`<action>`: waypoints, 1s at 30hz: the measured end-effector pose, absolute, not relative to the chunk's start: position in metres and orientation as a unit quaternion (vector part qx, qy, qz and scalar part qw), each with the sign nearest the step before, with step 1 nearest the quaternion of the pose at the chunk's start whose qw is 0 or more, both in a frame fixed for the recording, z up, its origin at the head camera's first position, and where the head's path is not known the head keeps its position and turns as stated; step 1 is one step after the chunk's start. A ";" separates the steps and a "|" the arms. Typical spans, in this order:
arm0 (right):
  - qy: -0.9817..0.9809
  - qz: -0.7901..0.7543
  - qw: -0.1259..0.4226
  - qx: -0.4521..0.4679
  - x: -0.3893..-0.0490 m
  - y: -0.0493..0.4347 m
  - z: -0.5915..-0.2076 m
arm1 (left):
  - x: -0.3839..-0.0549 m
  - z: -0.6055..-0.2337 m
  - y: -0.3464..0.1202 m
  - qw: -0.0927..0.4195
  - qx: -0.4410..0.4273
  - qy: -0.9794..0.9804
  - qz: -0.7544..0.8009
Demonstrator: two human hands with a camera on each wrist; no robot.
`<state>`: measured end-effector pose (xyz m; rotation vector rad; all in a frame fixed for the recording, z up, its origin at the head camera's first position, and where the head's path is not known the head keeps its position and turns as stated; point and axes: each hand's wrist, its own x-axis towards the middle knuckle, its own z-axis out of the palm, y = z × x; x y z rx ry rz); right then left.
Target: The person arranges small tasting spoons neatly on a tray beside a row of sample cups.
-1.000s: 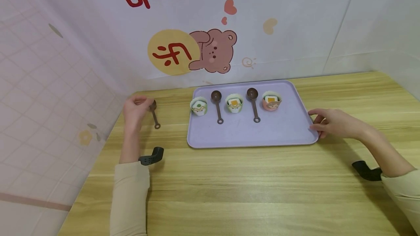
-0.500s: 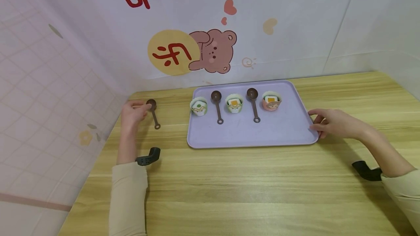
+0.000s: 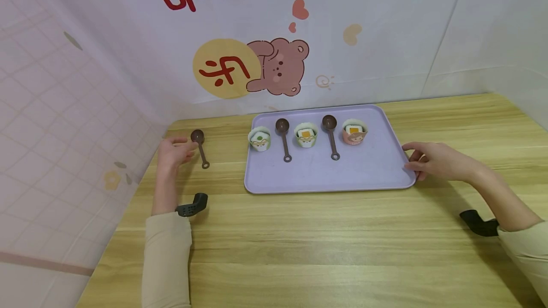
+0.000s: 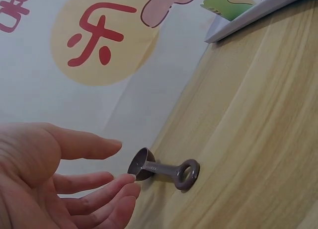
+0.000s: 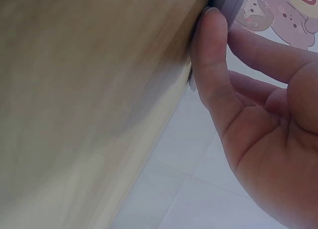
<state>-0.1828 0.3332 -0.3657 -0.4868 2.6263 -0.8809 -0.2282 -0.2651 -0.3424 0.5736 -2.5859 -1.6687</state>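
My left hand (image 3: 173,152), fingers loosely bent and holding nothing, is just left of a brown measuring spoon (image 3: 201,149). That spoon lies on the wooden table, bowl at the back and ringed handle toward me; in the left wrist view my fingertips are close by its bowl (image 4: 141,164), and I cannot tell whether they touch. At the lilac tray's (image 3: 325,175) right edge, my right hand (image 3: 438,160) holds the rim between thumb and fingers. On the tray, two more brown measuring spoons (image 3: 284,139) alternate with three patterned paper cups (image 3: 306,135) holding small white pieces.
Behind the table (image 3: 299,241) hangs a white cloth (image 3: 376,61) printed with a bear and hearts. A pale grid-patterned cloth (image 3: 64,132) borders the left side. Bare wood lies between the left spoon and the tray, and in front of the tray.
My left hand let go of the left spoon and drew back slightly to the left and toward me, uncovering the bowl. The right hand and tray stayed in place.
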 end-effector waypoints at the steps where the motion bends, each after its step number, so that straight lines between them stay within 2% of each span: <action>1: 0.921 -0.309 0.164 -0.171 -0.183 0.333 -0.365 | -0.228 -0.343 -0.266 0.003 0.182 -0.828 -0.530; 11: 0.920 -0.312 0.175 -0.161 -0.183 0.331 -0.362 | -0.230 -0.349 -0.271 -0.030 0.180 -0.832 -0.524; 30: 0.921 -0.308 0.175 -0.161 -0.183 0.332 -0.364 | -0.234 -0.358 -0.264 -0.052 0.189 -0.825 -0.529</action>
